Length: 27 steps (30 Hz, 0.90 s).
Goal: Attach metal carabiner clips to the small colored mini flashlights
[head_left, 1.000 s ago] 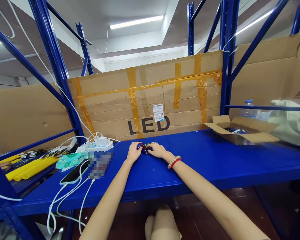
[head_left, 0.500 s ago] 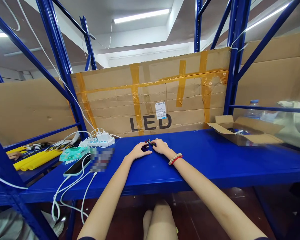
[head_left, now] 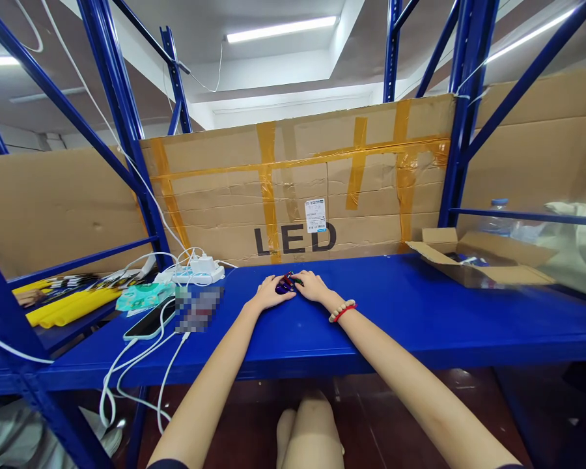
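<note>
A small cluster of dark, shiny red, purple and green pieces [head_left: 286,284] lies on the blue tabletop [head_left: 371,312] between my hands. At its left side is my left hand [head_left: 271,293], its fingers curved around the cluster and its thumb along the near side. My right hand [head_left: 312,286], with a beaded bracelet and red cord at the wrist, touches the right side of the cluster. Its fingertips are too small to make out. Single pieces cannot be told apart.
A phone [head_left: 151,320], white cables and a power strip [head_left: 200,273] lie at the left. An open cardboard box [head_left: 488,273] stands at the right. A large cardboard panel [head_left: 215,208] closes off the back. Another person's hand [head_left: 28,298] shows far left.
More of the dark cluster shows between my hands now. My left fingers have shifted slightly. The view has moved a little.
</note>
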Tool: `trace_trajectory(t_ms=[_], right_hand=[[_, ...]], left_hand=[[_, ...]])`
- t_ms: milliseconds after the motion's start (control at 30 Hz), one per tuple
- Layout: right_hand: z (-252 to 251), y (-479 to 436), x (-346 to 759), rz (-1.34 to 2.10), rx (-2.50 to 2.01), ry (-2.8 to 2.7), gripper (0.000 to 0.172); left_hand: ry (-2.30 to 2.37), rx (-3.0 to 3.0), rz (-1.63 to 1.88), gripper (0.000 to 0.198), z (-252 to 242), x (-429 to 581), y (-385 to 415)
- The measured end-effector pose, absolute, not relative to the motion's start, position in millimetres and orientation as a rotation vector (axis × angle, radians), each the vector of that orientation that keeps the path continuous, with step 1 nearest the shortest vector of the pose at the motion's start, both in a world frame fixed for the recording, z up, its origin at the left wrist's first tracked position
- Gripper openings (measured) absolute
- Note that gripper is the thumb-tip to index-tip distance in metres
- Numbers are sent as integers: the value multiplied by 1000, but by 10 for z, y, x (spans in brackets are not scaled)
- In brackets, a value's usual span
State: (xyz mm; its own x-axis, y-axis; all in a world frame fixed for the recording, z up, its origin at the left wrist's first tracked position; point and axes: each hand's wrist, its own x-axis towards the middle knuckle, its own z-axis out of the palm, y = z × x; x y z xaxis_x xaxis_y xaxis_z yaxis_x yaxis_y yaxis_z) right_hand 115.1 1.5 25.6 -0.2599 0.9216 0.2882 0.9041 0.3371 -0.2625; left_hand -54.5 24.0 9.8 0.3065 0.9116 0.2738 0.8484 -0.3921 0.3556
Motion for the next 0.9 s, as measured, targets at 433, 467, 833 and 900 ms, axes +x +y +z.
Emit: trace_trajectory(t_ms=[433, 467, 833, 900], right_hand=[[225, 211, 1207, 133, -1662, -1994, 29], [221, 219, 1205, 151, -1617, -2024, 29], [198, 122, 1112, 121, -1302, -2376, 52], [197, 121, 1074, 69, -1280, -2474, 50]], left_hand=[[1519, 2368, 748, 65, 77, -557, 374], [1435, 2377, 797, 61, 53, -556, 404], [1624, 2419, 929, 57, 19, -647, 493], [1648, 2437, 902, 55, 33, -630, 463]])
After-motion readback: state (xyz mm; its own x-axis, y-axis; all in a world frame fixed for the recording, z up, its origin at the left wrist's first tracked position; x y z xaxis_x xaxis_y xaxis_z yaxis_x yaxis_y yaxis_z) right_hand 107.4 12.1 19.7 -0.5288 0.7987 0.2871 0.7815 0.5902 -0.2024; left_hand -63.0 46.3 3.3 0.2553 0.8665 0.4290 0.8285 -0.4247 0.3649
